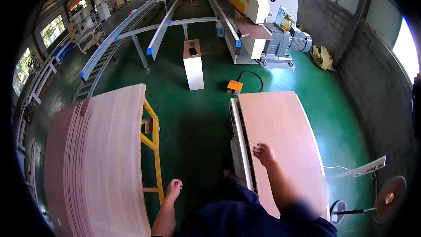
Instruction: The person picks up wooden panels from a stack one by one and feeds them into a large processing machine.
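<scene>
My right hand rests palm down with fingers spread on a pale pink board that lies flat on a white machine table to my right. My left hand hangs loose with curled fingers, holding nothing, close to the right edge of a tall stack of pale wooden boards. That stack sits on a yellow metal cart at my left. My dark trousers and a foot show between the two.
Green floor runs ahead. A white pedestal with a dark phone on top stands in the middle. Roller conveyors stretch back left. A large edge-banding machine is at the back right, an orange box before it. A fan stands lower right.
</scene>
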Demonstrator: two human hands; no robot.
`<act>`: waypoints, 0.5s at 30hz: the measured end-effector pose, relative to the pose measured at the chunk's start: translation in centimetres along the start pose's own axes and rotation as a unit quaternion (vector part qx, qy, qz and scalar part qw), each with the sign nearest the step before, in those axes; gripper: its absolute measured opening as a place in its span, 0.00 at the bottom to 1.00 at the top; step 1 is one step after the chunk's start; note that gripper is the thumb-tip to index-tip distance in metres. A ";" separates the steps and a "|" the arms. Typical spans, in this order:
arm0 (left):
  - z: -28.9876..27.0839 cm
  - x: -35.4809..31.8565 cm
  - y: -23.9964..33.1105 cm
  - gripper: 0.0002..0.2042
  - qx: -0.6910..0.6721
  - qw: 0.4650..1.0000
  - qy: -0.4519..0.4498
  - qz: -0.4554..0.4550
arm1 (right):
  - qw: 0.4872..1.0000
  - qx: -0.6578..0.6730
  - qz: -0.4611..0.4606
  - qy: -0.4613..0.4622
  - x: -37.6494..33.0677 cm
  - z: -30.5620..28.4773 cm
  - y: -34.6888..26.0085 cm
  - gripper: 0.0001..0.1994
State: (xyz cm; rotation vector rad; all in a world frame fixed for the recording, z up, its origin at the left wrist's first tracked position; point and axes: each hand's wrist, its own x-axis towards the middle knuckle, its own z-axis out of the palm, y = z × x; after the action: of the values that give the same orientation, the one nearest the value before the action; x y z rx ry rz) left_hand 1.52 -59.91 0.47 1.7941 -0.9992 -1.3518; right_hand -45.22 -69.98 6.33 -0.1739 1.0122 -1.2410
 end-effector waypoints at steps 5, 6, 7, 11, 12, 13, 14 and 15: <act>-0.5 7.8 -5.6 0.08 0.071 0.996 0.037 -0.046 | 0.994 0.076 -0.079 -0.026 16.4 9.7 -11.9 0.08; -0.5 8.2 -7.0 0.08 0.070 0.993 0.046 -0.083 | 0.991 0.080 -0.091 -0.052 20.1 11.0 -14.5 0.08; -1.1 7.7 -8.9 0.09 0.024 0.974 0.078 -0.211 | 0.988 0.085 -0.103 -0.082 24.1 12.7 -17.3 0.08; 0.0 4.0 -8.5 0.10 0.160 0.955 0.027 -0.250 | 0.984 0.080 -0.158 -0.015 37.5 18.3 -28.1 0.09; 0.8 4.5 -6.9 0.10 0.168 0.951 0.018 -0.259 | 0.982 0.070 -0.174 0.017 40.6 19.2 -30.7 0.12; 1.4 5.1 -5.4 0.10 0.165 0.950 0.015 -0.266 | 0.979 0.060 -0.191 0.049 43.6 19.6 -33.1 0.17; 1.9 5.8 -3.8 0.11 0.156 0.950 0.016 -0.270 | 0.976 0.066 -0.200 0.057 46.5 20.2 -35.1 0.23; 2.4 6.5 -2.5 0.11 0.145 0.951 0.020 -0.272 | 0.974 0.072 -0.206 0.065 49.1 20.8 -36.6 0.31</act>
State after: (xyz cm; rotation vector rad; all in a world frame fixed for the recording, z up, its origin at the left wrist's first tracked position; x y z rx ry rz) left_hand 0.75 -64.54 -5.25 2.4358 -0.7321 -1.5348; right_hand -57.32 -133.04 14.14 -0.1981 1.0235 -1.7166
